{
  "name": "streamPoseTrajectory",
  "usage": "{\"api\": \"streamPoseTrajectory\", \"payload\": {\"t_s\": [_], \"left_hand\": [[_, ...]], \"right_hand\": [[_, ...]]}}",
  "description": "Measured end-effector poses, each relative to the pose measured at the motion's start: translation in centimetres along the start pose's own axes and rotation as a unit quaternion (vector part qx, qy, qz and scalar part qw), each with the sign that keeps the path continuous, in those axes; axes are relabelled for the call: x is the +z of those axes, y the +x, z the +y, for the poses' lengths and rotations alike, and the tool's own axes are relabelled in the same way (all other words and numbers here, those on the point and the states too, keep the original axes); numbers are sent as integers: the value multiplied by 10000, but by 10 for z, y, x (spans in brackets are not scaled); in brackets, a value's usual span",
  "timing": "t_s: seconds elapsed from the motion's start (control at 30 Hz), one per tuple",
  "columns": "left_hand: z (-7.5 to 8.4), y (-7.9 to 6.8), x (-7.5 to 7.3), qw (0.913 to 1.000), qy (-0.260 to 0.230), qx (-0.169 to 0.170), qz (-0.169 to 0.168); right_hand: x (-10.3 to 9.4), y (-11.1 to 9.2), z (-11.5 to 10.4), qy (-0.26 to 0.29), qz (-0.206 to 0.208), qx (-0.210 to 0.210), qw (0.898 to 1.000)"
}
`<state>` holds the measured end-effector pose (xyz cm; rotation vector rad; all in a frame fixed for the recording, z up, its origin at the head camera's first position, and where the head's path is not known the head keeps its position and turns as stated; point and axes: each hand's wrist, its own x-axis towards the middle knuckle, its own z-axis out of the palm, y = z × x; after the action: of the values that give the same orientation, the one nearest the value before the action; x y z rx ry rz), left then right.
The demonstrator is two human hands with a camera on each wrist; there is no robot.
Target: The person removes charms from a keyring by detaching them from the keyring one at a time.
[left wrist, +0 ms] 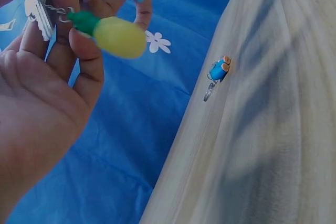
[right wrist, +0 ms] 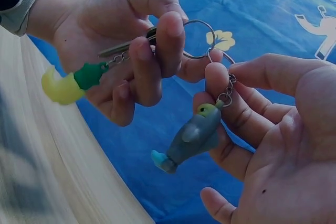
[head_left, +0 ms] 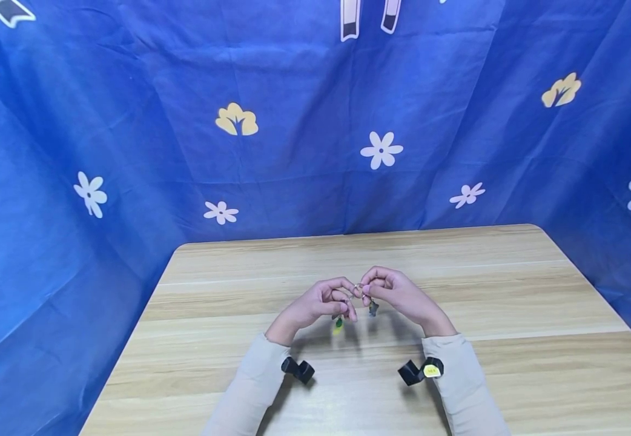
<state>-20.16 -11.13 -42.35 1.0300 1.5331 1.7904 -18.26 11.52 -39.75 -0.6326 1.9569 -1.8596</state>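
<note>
Above the table, my left hand holds a metal key and a split key ring between its thumb and fingers. A yellow and green charm dangles from that bunch on a short chain. Close on the right, my right hand pinches a second ring with thumb and forefinger. From it hangs a grey charm with a yellow-green head and a light-blue end. Both rings meet between the fingertips; whether they are linked, I cannot tell.
A blue and orange keychain with a small ring lies on the wooden table in the left wrist view. Behind the table hangs a blue patterned cloth. Black mounts sit on both sleeves.
</note>
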Motion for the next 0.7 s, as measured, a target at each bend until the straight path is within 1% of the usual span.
{"api": "streamPoseTrajectory", "payload": {"t_s": [0.13, 0.23, 0.33, 0.4, 0.47, 0.6, 0.7], "left_hand": [[0, 0, 0, 9998, 9, 40, 201], [0, 1, 1, 9990, 71, 44, 433], [0, 1, 1, 9975, 182, -47, 685], [0, 2, 1, 9967, 201, -113, 781], [0, 2, 1, 9965, 178, -159, 803], [0, 1, 1, 9971, 48, -229, 726], [0, 0, 0, 9979, 27, -169, 625]], "right_hand": [[0, 0, 0, -95, 52, -8, 9999], [1, 0, 0, -224, 99, -72, 9997], [2, 0, 0, -411, 172, -155, 9989], [3, 1, -1, -557, 230, -206, 9980], [4, 1, -1, -616, 267, -223, 9975], [6, 1, -2, -610, 288, -284, 9973], [6, 1, -1, -536, 275, -293, 9978]]}}
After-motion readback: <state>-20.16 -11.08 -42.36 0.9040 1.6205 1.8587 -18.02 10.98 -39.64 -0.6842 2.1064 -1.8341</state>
